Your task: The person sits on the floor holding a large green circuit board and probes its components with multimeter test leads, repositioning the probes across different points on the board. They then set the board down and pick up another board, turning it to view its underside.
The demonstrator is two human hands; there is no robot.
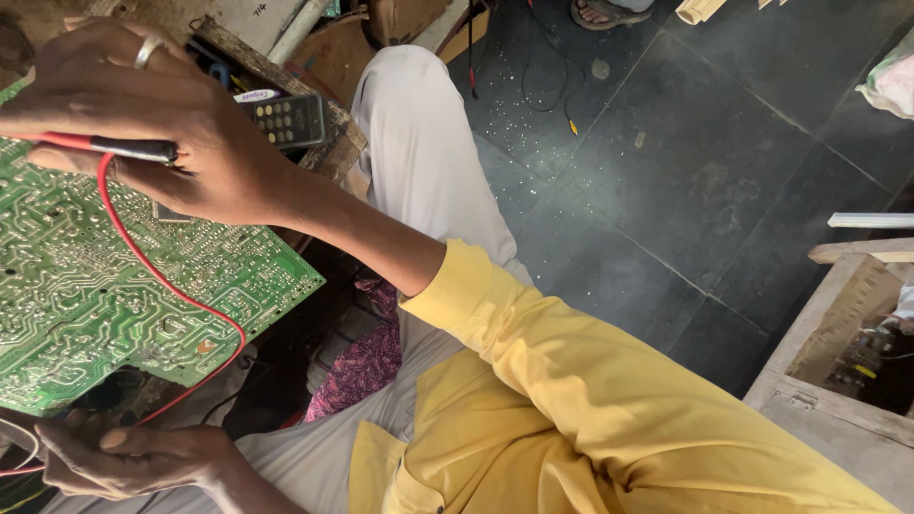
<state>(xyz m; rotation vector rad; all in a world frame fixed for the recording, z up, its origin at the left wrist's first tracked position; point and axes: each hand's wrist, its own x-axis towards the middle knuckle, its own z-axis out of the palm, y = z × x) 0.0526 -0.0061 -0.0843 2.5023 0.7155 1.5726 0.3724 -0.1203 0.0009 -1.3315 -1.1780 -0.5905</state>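
A: Head view, setting: dark tiled floor (pixel 685 162), speckled with pale debris; a wooden crate (pixel 838 333) at the far edge from the board; another person's sandalled foot (pixel 609 11) at the top.

B: Landmark item?

A: Green circuit board (pixel 114 286), solder side up, tilted, at the picture's left. All entries placed from it.

B: Hands?

A: Right hand (pixel 143 114), ring on one finger, above the board's upper part; fingers closed round a red-and-black test probe (pixel 114 148) lying flat across the board. Left hand (pixel 124 462), below the board's lower edge; fingers curled, pinching thin wires — what else it grips, cannot tell.

B: Other items?

A: Red lead (pixel 181 295), running from the probe in a curve over the board's face toward the lower hand. Black remote control (pixel 286 119), just beyond the board's upper right corner, on a wooden block.
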